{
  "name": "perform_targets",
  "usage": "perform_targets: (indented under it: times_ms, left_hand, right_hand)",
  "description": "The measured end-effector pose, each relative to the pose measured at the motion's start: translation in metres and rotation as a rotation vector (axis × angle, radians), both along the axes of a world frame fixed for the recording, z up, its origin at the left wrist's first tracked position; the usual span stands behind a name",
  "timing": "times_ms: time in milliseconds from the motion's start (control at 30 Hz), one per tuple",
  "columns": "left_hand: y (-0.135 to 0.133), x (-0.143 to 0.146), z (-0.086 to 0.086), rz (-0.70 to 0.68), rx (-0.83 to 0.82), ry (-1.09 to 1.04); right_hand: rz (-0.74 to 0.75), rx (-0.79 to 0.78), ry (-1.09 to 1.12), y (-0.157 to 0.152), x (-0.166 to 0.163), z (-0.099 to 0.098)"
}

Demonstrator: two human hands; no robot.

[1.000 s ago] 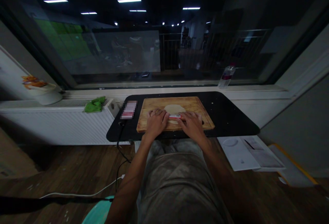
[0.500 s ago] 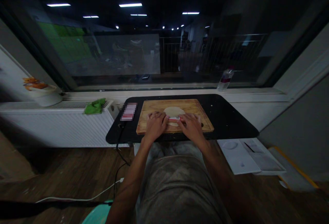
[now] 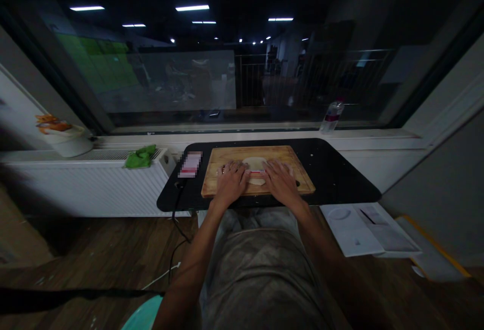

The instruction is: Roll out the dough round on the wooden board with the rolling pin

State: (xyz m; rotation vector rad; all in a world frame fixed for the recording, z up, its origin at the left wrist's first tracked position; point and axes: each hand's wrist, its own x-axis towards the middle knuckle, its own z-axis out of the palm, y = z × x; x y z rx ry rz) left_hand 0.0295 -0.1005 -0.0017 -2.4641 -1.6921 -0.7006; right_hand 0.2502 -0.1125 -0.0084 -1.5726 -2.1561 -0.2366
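A flat, pale round of dough (image 3: 254, 161) lies on the wooden cutting board (image 3: 217, 154). Across it runs a thin red-and-white stick (image 3: 256, 172), used like a rolling pin; only its middle shows between my hands. My left hand (image 3: 231, 181) lies over the stick's left part, palm down with the fingers stretched forward. On the other side, my right hand (image 3: 280, 179) rests flat over the right part, its fingers also extended. Dough shows both beyond the stick and on the near side. Both ends of the stick are hidden beneath my hands.
The board sits on a black tabletop (image 3: 336, 178) below a window. A phone with a blurred-out screen (image 3: 190, 164) lies left of the board. A bottle (image 3: 332, 116) stands on the sill. On the radiator are a green cloth (image 3: 139, 156) and a white pot (image 3: 70, 141).
The stick has rolled slightly away from me across the dough. My fingers, more curled before, are now stretched farther forward.
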Motion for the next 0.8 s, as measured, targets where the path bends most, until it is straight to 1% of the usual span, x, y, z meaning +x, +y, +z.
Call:
perform_targets:
  times_ms: [200, 333, 433, 567, 667, 733, 800]
  left_hand:
    - [0.025, 0.002, 0.007, 0.015, -0.034, 0.066]
    - [0.034, 0.002, 0.005, 0.031, -0.036, 0.07]
    - [0.031, 0.0, 0.001, 0.018, -0.013, 0.058]
    - [0.019, -0.007, -0.004, -0.015, 0.002, 0.037]
    - [0.012, -0.012, -0.005, -0.051, 0.014, 0.031]
    - [0.012, -0.013, -0.005, -0.051, 0.014, 0.042]
    - [0.018, -0.011, -0.003, -0.031, 0.008, 0.059]
  right_hand:
    - [-0.052, -0.128, -0.052, 0.029, -0.003, 0.014]
    - [-0.058, -0.157, -0.049, 0.039, -0.003, 0.019]
    - [-0.055, -0.126, -0.044, 0.034, -0.002, 0.014]
    - [-0.01, -0.027, -0.022, 0.013, 0.001, 0.003]
    - [0.012, 0.014, 0.008, 0.003, 0.003, -0.002]
    - [0.005, -0.004, 0.016, 0.004, 0.003, 0.0]
    - [-0.013, -0.055, 0.008, 0.011, 0.002, 0.003]
